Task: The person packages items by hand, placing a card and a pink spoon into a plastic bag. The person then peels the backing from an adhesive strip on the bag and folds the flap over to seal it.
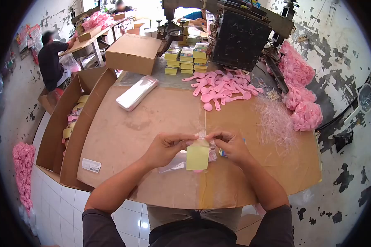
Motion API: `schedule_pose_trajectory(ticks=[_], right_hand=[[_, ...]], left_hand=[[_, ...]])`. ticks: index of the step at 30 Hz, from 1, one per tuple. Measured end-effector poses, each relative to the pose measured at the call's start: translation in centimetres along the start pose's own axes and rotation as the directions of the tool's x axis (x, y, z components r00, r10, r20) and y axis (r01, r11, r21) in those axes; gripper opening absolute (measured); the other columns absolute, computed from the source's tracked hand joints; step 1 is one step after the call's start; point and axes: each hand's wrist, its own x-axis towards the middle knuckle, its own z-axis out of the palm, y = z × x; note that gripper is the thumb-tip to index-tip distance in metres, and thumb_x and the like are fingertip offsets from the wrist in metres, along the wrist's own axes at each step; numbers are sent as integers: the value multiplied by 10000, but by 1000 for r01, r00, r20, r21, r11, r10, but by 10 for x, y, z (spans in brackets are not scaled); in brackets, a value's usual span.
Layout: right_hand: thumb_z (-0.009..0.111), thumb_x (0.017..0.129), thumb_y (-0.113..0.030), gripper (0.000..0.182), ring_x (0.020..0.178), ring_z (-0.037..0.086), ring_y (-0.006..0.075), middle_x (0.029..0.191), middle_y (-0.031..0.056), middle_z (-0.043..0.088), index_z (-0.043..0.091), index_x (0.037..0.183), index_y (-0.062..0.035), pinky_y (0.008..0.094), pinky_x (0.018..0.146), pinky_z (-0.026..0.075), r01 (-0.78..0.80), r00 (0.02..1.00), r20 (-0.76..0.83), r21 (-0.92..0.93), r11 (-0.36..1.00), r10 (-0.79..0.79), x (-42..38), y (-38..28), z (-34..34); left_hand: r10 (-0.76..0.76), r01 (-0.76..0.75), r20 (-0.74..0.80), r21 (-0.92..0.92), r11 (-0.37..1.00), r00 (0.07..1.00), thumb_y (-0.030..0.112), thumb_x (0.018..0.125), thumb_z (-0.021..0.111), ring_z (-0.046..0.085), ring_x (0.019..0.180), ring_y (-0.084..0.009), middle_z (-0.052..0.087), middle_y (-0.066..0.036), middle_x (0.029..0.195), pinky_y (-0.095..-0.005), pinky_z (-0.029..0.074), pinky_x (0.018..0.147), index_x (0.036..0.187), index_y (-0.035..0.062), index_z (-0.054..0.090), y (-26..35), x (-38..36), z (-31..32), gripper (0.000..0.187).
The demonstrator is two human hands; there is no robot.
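Note:
Between my two hands hangs a yellow card (197, 155) with clear plastic film about its top edge. My left hand (165, 149) pinches the upper left corner between thumb and fingers. On the other side, my right hand (231, 145) pinches the plastic at the upper right. A bit of pink shows just below the card. A clear plastic bag (173, 163) lies on the cardboard to the left of it. Partly hidden by my right hand is a small blue-edged stack (223, 152).
Pink spoons (222, 84) are heaped at the back, beside stacked yellow card packs (186, 57). A plastic-bag bundle (137, 93) lies left of them. A long cardboard box (66, 123) stands at the left. Plastic strips (278, 117) and pink bags (303, 94) are at right. A person (53, 61) sits far left.

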Motion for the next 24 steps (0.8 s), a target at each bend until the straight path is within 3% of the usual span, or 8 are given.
schedule_pose_trajectory(ticks=[2,5,8,11,14,20,24], right_hand=[[626,984,-8,210,896,650,100,1078,62,710,769,1136,-26,252,802,524,26,1000,-4,-51,998,-27,0,-4,2],[639,978,-24,183,865,640,96,1051,58,702,776,1098,-2,254,789,527,87,996,-1,-148,985,-88,0,-15,-1],[656,975,-50,171,849,633,99,1030,56,696,779,1077,9,259,770,532,54,999,6,-87,995,-54,-1,-18,0],[677,970,-68,168,853,633,105,1028,56,693,782,1078,6,261,745,526,60,998,16,-160,985,-58,-1,-18,0],[708,957,-61,153,864,635,105,1023,52,686,782,1074,5,253,724,513,84,996,33,-329,941,-78,-1,-21,0],[727,931,2,168,895,642,105,1017,48,672,762,1095,16,248,766,514,79,996,52,-206,975,-70,1,-17,-2],[704,951,-5,266,943,647,121,1080,70,669,701,1216,15,256,822,528,78,994,81,-133,988,-68,3,-8,-5]], left_hand=[[-16,16,3,-3,1000,1000,-7,1001,635,697,1081,-162,736,-120,1222,-324,577,958,1270,3,706,5,0,-2,278],[-25,28,40,-71,997,999,75,1038,609,701,1069,-167,739,-126,1199,-333,574,962,1245,-28,706,4,1,2,251],[-19,21,20,-146,989,1000,171,1074,570,704,1055,-167,741,-123,1181,-338,572,961,1238,-42,703,-2,1,0,300],[-143,141,1,-195,971,990,251,1098,527,704,1055,-164,740,-122,1177,-347,574,955,1244,-37,701,3,2,0,367],[-176,176,10,-169,970,984,208,1075,580,709,1035,-156,743,-117,1169,-333,578,939,1251,-36,697,7,2,3,323],[-187,190,33,-175,966,982,103,1026,653,714,1021,-139,746,-112,1159,-295,585,923,1295,-37,666,1,4,3,304],[-178,183,40,-188,965,983,103,1039,631,709,1030,-128,743,-104,1160,-294,586,932,1305,-42,657,2,4,3,304]])
